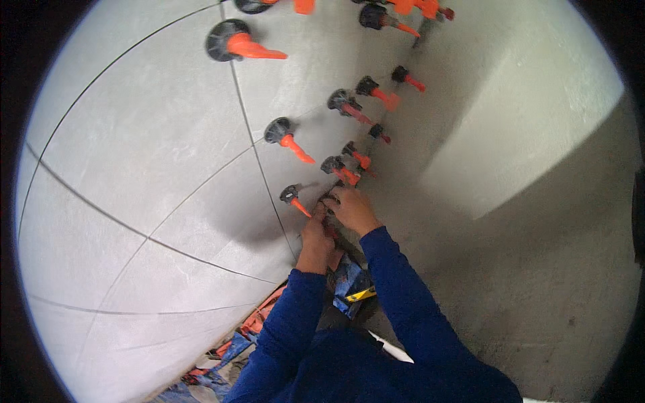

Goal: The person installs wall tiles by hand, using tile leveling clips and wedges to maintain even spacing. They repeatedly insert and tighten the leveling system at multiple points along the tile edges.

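Note:
Both my hands are low on the tiled wall (pixel 181 80), where its edge meets a bare grey wall. My left hand (pixel 316 235) has its fingers closed and pointing up, close to the lowest tile leveler (pixel 290 195), which has a black disc and an orange handle. My right hand (pixel 353 209) reaches across from the right with bent fingers, meeting the left fingertips. A small dark piece shows between the fingertips, too hidden to name. Just above the right hand sits another tile leveler (pixel 334 166).
More tile levelers, among them one large in view (pixel 228 40), stick out along the joints up to the top. The rough grey wall (pixel 510 269) rises at right. Below lie blue and orange crumpled scraps (pixel 232 349) and a yellow-edged object (pixel 361 294).

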Tool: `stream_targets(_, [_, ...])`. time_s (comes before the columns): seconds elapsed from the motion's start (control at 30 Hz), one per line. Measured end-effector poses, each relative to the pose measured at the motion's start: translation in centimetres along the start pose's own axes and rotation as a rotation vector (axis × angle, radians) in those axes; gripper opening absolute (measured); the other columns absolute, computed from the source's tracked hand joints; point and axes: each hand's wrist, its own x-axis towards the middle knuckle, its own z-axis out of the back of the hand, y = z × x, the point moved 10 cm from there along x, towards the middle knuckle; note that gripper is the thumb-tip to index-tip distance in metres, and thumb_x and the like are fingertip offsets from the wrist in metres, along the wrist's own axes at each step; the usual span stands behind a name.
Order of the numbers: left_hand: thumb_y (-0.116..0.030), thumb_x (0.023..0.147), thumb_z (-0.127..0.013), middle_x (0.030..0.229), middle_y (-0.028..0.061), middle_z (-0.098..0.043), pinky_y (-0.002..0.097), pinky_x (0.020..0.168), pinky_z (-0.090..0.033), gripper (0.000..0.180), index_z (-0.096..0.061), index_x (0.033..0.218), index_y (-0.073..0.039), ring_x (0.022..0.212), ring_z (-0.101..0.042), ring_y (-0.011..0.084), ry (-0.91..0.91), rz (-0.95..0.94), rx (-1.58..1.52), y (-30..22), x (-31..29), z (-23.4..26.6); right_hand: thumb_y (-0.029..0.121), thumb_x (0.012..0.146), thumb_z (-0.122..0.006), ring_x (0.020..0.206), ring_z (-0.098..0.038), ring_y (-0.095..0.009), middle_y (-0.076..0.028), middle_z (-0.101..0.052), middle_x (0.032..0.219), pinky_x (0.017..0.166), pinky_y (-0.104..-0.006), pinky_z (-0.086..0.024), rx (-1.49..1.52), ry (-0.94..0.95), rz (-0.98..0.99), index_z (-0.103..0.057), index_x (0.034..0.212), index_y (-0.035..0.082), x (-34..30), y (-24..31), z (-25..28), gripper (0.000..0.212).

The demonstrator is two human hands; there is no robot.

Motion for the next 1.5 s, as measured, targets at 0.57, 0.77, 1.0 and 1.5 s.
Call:
stream_targets(0.57, [-0.022,0.102,-0.055,0.109,0.0119,-0.067,0.0439,0.090,-0.053,0.027,-0.061,0.120,-0.003,0.102,-0.065,0.0286,0.209,0.119,-0.293,0.9,-1.9,-3.4,0.024,0.084,-0.074,0.090,-0.068,-0.040,-0.022,-0.070,0.095,0.080,-0.0469,-0.053,0.143,-0.243,0.063,-0.068,0.095,-0.002,-1.7,1.2,1.1,0.029])
stream_targets(0.77, [-0.040,0.093,-0.067,0.095,0.0124,-0.073,0.0404,0.084,-0.052,0.040,-0.071,0.110,-0.003,0.092,-0.070,0.0315,-0.207,-0.283,0.541,-4.9,-3.1,-1.6,0.024,0.086,-0.073,0.092,-0.069,-0.039,-0.022,-0.072,0.096,0.080,-0.0447,-0.053,0.384,-0.091,-0.033,-0.071,0.101,-0.001,-3.2,-1.7,-0.6,0.029])
stream_targets(1.0, [-0.044,0.087,-0.070,0.112,0.0213,-0.072,0.0427,0.091,-0.051,0.053,-0.072,0.105,0.005,0.104,-0.069,0.0377,-0.265,-0.553,1.300,-7.2,-5.9,-7.4,0.013,0.086,-0.070,0.088,-0.069,-0.041,-0.023,-0.070,0.094,0.076,-0.0439,-0.052,0.456,-0.290,-0.020,-0.071,0.100,-0.001,-5.1,-2.8,-1.3,0.019])
stream_targets(1.5, [-0.039,0.097,-0.051,0.095,0.0328,-0.069,0.0532,0.088,-0.051,0.051,-0.069,0.099,0.009,0.096,-0.067,0.0498,-0.116,-0.753,1.694,-6.8,-3.2,-8.0,0.014,0.089,-0.064,0.089,-0.067,-0.042,-0.023,-0.070,0.090,0.077,-0.0489,-0.052,0.176,-0.327,-0.025,-0.070,0.096,0.002,-5.4,-1.7,-0.8,0.014])
